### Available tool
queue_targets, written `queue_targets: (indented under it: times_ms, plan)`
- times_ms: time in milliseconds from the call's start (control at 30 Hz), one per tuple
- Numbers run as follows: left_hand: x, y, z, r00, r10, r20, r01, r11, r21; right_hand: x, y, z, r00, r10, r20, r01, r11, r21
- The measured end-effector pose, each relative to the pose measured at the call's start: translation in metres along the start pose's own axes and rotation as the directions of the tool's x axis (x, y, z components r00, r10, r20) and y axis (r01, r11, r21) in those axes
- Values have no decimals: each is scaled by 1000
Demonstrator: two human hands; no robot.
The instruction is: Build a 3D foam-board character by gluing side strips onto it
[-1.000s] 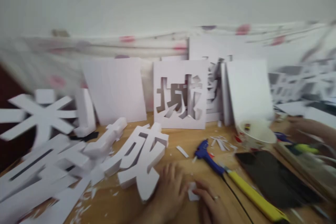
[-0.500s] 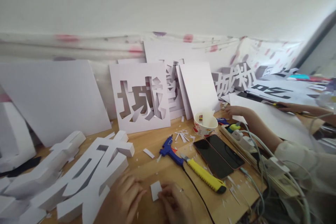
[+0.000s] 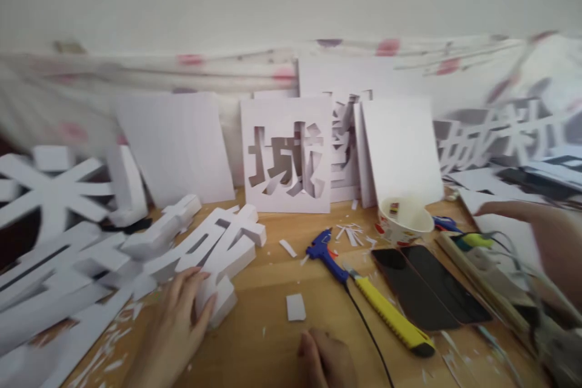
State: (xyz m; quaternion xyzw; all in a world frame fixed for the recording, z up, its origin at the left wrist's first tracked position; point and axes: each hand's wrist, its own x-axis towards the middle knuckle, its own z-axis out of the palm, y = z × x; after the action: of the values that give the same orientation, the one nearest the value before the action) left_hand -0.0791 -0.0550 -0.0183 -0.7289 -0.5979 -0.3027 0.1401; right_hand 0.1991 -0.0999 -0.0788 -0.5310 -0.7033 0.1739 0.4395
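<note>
My left hand (image 3: 175, 321) rests on the lower end of a white three-dimensional foam-board character (image 3: 230, 251), its fingers over the top and its thumb at the right side, gripping the stroke. The character lies flat on the table. My right hand (image 3: 325, 354) is low at the centre with curled fingers, on or just above the wood; nothing shows in it. Just above it lies a small white rectangle of board (image 3: 296, 307), apart from the fingers. A blue glue gun (image 3: 327, 254) with a black cord lies further off, beside a yellow box cutter (image 3: 393, 313).
Two dark phones (image 3: 430, 288) lie right of the cutter, with a paper tub (image 3: 404, 221) behind them. A power strip (image 3: 482, 291) with cables runs along the right. A co-worker's arm (image 3: 555, 242) reaches in there. A cut-out board (image 3: 286, 200) leans at the back; white characters (image 3: 54, 188) pile up left.
My left hand has moved left onto the foam-board character. My right hand has let go of the small board rectangle, which now lies on the table. The view has turned left.
</note>
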Motion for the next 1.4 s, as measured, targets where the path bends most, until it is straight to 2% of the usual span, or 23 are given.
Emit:
queue_targets:
  times_ms: [67,167,267,367,433,500,567,633,667,700,733,767,800,900,967,1033,1133,1267,1333,1400]
  plan:
    - [-18,5,-5,999,-31,44,31,999,11,3,-2,-4,1000,-6,24,4,999,47]
    - [-35,14,-10,991,-14,133,15,1000,-8,6,-5,-6,997,7,79,-13,997,80]
    - [-45,27,-13,987,9,162,-1,999,-49,8,-9,-5,993,22,112,-31,996,79]
    - [-49,47,-19,986,15,167,3,994,-107,9,-11,-6,994,35,102,-44,995,84]
    - [-51,64,-26,978,76,195,-39,982,-187,9,-9,-8,995,38,91,-45,995,87]
    - [-53,76,-35,966,165,199,-99,947,-305,9,-3,-9,992,7,130,-21,995,101]
    - [-54,77,-44,969,210,131,-144,908,-394,8,3,-7,983,-27,183,7,994,111]
    - [-51,60,-52,991,129,21,-110,914,-390,6,8,-2,987,-60,151,48,995,83]
    - [-48,44,-55,999,46,-24,-51,934,-353,5,10,2,992,-79,101,74,996,54]
    - [-44,25,-57,995,-95,-38,79,950,-303,4,11,6,994,-101,43,101,995,18]
    - [-39,3,-58,963,-268,-25,255,938,-235,4,10,11,991,-131,-1,131,991,-15]
    - [-34,-20,-57,913,-409,14,406,900,-160,5,9,15,987,-158,-16,157,987,-42]
    - [-29,-42,-56,883,-468,41,469,874,-130,6,7,19,985,-174,-12,173,983,-61]
    - [-18,-99,-46,859,-493,135,507,857,-95,10,0,31,983,-177,45,180,981,-70]
    - [-16,-121,-36,852,-484,199,506,859,-76,13,-3,39,982,-174,76,178,982,-57]
    - [-16,-131,-26,849,-472,238,498,865,-64,15,-4,47,984,-166,68,169,984,-47]
    - [-16,-134,-18,854,-458,248,487,870,-70,18,-4,56,994,-110,2,110,993,-44]
    - [-14,-133,-21,843,-497,204,524,844,-109,27,-8,61,997,-65,-44,62,996,-70]
    - [-14,-131,-29,802,-582,132,596,793,-128,32,-14,63,998,-32,-46,29,997,-65]
    - [-15,-126,-39,732,-680,47,676,717,-170,36,-23,68,1000,4,-28,-5,999,-40]
